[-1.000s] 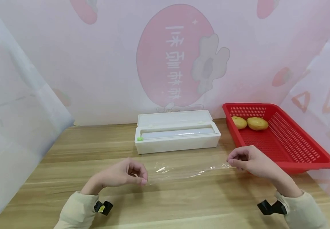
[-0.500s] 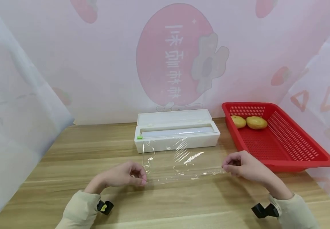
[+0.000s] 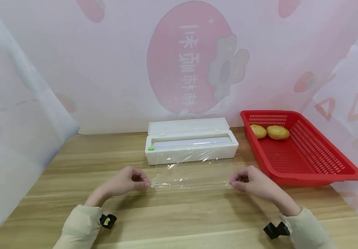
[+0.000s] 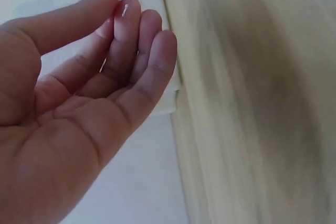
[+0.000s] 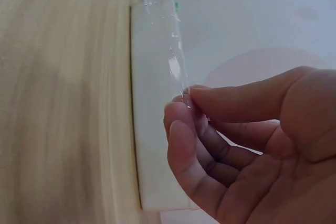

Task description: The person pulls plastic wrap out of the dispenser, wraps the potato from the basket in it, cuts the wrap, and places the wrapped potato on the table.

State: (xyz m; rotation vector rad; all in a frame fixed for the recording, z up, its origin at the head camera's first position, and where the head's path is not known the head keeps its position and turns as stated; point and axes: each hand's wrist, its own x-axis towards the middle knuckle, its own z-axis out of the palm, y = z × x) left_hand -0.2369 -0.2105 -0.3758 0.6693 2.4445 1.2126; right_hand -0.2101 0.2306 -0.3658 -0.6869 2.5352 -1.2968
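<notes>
- Left grip [image 3: 123, 182] pinches one near corner of the film [image 3: 186, 181]
- Right grip [image 3: 256, 183] pinches the other
- Film stretches from the open box [image 5: 154, 111] over the table [image 3: 179, 218]
- Basket [image 3: 291, 159] stands right of the box

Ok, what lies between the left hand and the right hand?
Clear plastic wrap: the left hand and right hand pinch its near edge, with the wooden tabletop below. The head view shows this.
</notes>
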